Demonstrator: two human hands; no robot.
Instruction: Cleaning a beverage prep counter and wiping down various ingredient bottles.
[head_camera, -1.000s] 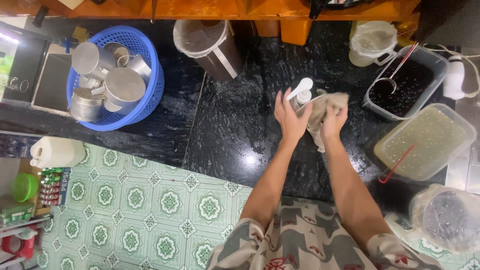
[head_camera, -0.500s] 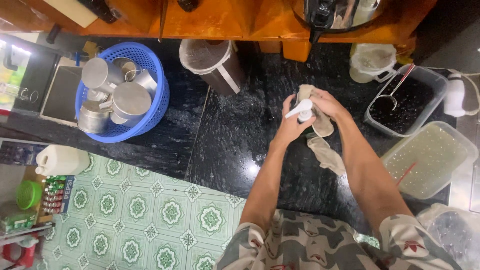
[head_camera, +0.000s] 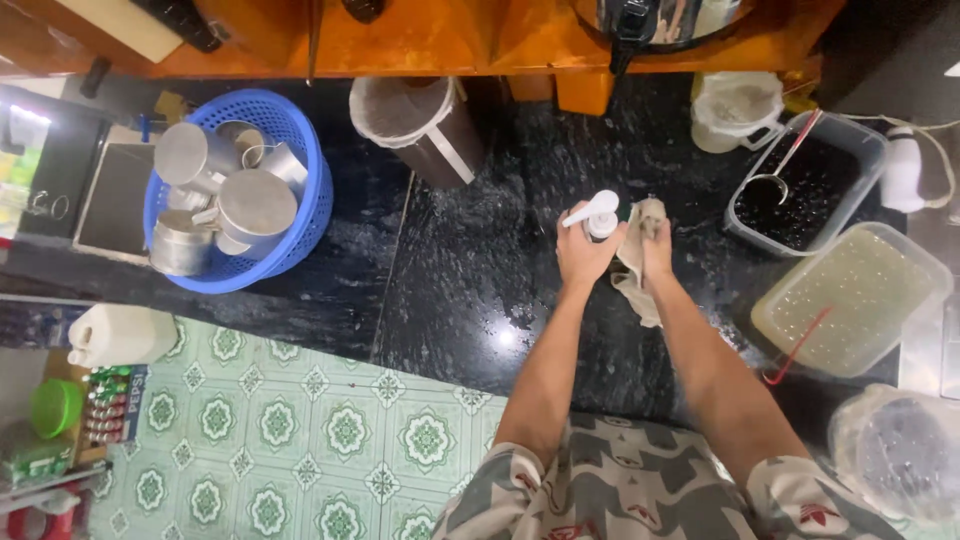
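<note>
Stretching across the view, the black speckled stone counter (head_camera: 470, 290) is carrying a round blue plastic basket (head_camera: 305, 215) of metal cups at its left. Near the middle, the left hand (head_camera: 583, 255) is keeping its grip clamped on a white pump-top bottle (head_camera: 598, 212), while the right hand (head_camera: 655, 250) is pinching a crumpled beige cloth (head_camera: 633, 280) just beside it.

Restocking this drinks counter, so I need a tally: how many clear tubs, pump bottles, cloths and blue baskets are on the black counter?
Clear tubs: 2, dark-filled and pale-filled
Pump bottle: 1, in left hand
Cloth: 1, in right hand
Blue basket: 1
Total: 5
</note>
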